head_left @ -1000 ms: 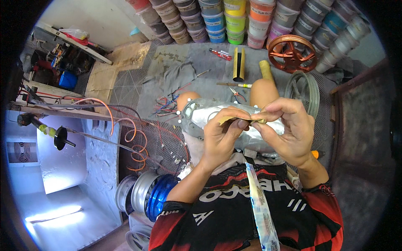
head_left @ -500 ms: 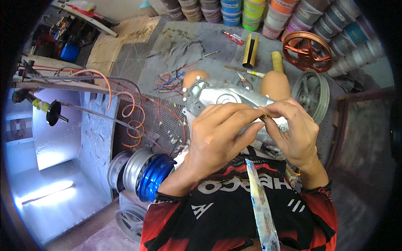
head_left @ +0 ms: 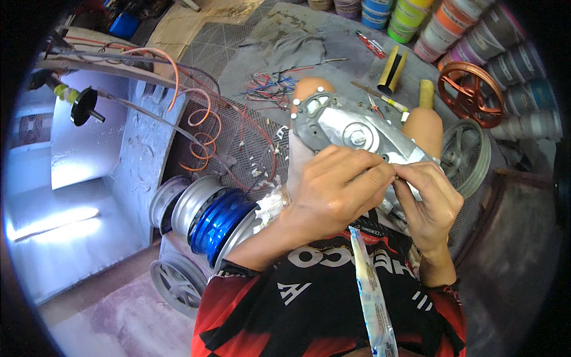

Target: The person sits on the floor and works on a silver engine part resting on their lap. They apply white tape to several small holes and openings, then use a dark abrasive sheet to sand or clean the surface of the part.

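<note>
Across my lap lies a grey metal engine cover [head_left: 333, 126], partly overlaid with a shiny silver sheet and with small white plugs along its far left end. Above its near right part, my left hand [head_left: 339, 193] and my right hand [head_left: 433, 199] meet at the fingertips. Both are closed in a pinch. Something tiny sits between them, mostly covered by the fingers and too small to name. A long clear plastic strip [head_left: 372, 291] hangs in front of my black and red shirt.
Left: silver and blue wheel rims [head_left: 221, 223], a coiled orange hose [head_left: 199, 122], and a lit booth [head_left: 77, 238]. Beyond my knees: loose wires [head_left: 270, 88], a grey cloth [head_left: 297, 52], a brush [head_left: 389, 102]. Right: a copper wheel [head_left: 470, 95], a grey wheel [head_left: 476, 160], stacked buckets [head_left: 452, 27].
The view has shifted, so the surroundings sit differently in it and more of the cover shows. Both hands stay pinched together; the small piece at their fingertips is now harder to see.
</note>
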`<state>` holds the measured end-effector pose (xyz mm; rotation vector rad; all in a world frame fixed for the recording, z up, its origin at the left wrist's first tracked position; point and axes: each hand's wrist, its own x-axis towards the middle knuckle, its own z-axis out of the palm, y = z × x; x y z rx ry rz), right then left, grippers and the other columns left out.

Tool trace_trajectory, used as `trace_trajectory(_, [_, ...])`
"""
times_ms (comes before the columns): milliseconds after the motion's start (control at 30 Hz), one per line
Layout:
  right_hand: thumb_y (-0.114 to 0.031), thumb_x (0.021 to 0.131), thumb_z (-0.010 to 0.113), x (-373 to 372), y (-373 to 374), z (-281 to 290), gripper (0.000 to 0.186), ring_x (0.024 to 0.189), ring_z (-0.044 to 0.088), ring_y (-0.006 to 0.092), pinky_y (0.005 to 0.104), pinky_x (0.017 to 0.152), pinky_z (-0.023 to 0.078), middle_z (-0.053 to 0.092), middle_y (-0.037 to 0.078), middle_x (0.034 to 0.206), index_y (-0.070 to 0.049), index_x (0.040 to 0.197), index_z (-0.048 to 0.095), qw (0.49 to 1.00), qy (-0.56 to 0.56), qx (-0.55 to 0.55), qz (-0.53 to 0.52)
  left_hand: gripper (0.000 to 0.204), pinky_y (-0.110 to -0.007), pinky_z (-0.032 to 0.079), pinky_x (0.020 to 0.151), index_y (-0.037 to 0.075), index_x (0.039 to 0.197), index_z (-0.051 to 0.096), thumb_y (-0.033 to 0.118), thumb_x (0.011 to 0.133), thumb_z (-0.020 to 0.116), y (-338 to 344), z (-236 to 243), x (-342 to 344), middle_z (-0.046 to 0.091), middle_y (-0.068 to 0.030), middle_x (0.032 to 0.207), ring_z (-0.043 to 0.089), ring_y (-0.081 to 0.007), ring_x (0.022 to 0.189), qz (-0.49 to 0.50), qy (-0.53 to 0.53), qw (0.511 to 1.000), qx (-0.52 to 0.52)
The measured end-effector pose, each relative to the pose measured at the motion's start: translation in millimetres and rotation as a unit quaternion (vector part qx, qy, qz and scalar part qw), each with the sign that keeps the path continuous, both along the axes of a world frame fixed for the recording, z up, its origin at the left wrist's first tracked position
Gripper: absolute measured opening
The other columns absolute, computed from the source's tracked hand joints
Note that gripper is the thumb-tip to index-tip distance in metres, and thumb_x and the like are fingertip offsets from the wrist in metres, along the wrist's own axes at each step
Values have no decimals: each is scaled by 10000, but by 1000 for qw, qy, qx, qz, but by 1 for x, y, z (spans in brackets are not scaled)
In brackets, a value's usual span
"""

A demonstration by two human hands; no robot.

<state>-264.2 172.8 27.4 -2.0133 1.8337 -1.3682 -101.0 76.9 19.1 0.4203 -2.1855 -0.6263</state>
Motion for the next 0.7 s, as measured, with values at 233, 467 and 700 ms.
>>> trace_trajectory(233, [113, 717, 792, 5, 0, -13, 287, 719, 671, 258, 330, 650, 528, 682, 129, 824, 22, 982, 727, 999, -26, -26, -9, 228, -365, 544, 677, 24, 943, 725, 5, 734, 813, 10, -9, 2, 715, -99, 906, 695, -270, 782, 28, 29, 996, 74])
trace_trajectory(467, [110, 718, 801, 7, -2, -21, 271, 712, 675, 246, 330, 636, 536, 688, 128, 816, 16, 959, 724, 999, -38, -27, 24, 209, -356, 559, 683, 29, 923, 725, -13, 737, 810, 11, -14, 7, 712, -97, 899, 698, -261, 786, 49, 30, 992, 115])
trace_trajectory(700, [100, 716, 819, 9, -5, -20, 241, 694, 683, 237, 311, 622, 544, 692, 122, 814, 21, 921, 719, 997, -57, 1, 48, 214, -360, 560, 679, 32, 909, 719, -7, 722, 816, 3, -20, 17, 708, -83, 880, 696, -256, 770, 20, 21, 992, 121])
